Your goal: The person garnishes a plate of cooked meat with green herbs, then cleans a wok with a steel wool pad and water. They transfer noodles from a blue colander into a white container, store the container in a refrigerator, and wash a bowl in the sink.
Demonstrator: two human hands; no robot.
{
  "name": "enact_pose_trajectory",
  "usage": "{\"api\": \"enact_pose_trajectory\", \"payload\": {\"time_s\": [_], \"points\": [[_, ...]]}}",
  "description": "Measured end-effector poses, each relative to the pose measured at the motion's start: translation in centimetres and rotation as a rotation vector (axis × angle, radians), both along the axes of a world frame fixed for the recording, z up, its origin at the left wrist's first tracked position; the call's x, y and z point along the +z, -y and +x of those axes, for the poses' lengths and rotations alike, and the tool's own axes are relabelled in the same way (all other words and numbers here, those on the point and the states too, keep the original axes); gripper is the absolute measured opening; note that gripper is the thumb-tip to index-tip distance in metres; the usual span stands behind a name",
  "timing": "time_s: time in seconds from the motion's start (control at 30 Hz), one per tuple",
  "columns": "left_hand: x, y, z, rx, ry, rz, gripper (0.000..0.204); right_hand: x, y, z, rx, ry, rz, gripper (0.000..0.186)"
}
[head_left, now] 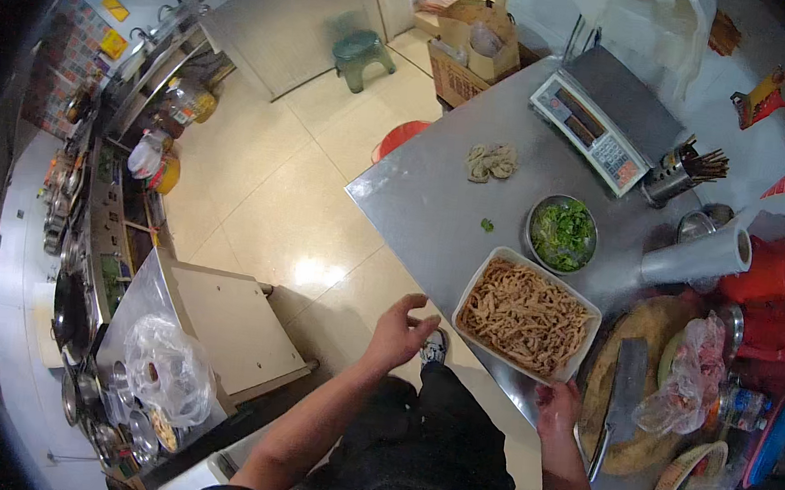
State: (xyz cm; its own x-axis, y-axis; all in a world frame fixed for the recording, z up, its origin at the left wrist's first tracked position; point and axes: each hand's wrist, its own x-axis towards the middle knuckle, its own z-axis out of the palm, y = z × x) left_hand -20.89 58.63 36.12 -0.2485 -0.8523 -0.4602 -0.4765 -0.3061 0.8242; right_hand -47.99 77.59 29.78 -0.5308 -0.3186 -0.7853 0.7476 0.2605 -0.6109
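Observation:
A white rectangular tray (596, 314) full of thin, light-brown pieces of food (525, 316) sits at the near edge of the steel table (433, 216). My right hand (558, 407) is at its near right corner, fingers curled against the rim; the grip is partly hidden. To the left of the tray, my left hand (400, 334) hangs in the air beyond the table edge, empty, with thumb and fingers apart. Just behind the tray stands a round metal bowl (532, 230) of chopped green herbs (563, 235). A crumpled cloth (492, 162) lies farther back.
Right of the tray, a cleaver (627, 381) rests on a round chopping board (661, 318), beside a plastic bag (687, 377) and a basket (684, 476). A scale (592, 132), a chopstick holder (668, 177) and a film roll (699, 256) stand behind. A green stool (362, 53) is on the floor.

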Motion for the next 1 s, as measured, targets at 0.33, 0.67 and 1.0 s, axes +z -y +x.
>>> {"api": "enact_pose_trajectory", "payload": {"time_s": [0.33,0.67,1.0], "points": [[-7.1,18.3,-9.8,-0.695,0.274,-0.803,0.037,1.5,2.2,4.6,-0.204,-0.072,0.021,0.025],[-7.2,23.1,-19.0,-0.733,-0.244,-0.797,0.022,1.1,3.7,7.6,-0.438,0.021,0.116,0.029],[-6.7,22.1,-19.0,-0.705,-0.205,-0.729,0.027,1.0,4.5,8.5,-0.402,-0.185,-0.005,0.042]]}}
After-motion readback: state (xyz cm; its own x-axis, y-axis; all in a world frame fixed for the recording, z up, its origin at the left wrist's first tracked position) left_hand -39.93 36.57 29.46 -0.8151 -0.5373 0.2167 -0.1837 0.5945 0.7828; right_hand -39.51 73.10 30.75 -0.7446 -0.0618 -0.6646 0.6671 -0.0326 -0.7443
